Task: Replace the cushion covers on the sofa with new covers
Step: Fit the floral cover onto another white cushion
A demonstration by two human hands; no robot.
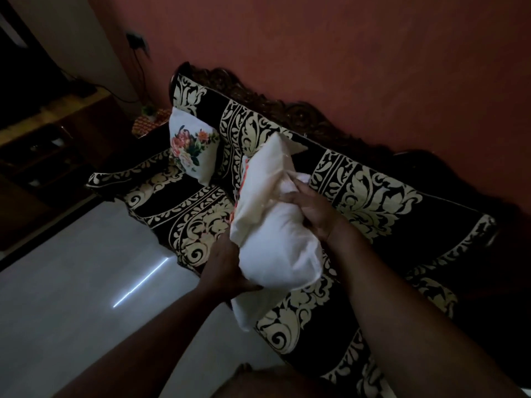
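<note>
Head view, dim room. At far left, dark wooden furniture (43, 145) with a cable and wall socket (137, 41) above it. Further right, pale glossy floor (71, 282) with one bright streak of light. Next, at the left end of the black-and-cream patterned sofa (373, 196), a white cushion with flower print (191, 147), leaning on the backrest. In the middle, held in the air over the seat, a white cushion (270, 225) partly wrapped in a white cover with an orange-red edge (242, 179). Left hand (227, 265) under the lower left side, fingers curled around the fabric. Right hand (313, 208) on the upper right side, fingers gripping bunched cloth. Behind, carved dark wooden sofa frame (301, 113) against a reddish wall (344, 53).
</note>
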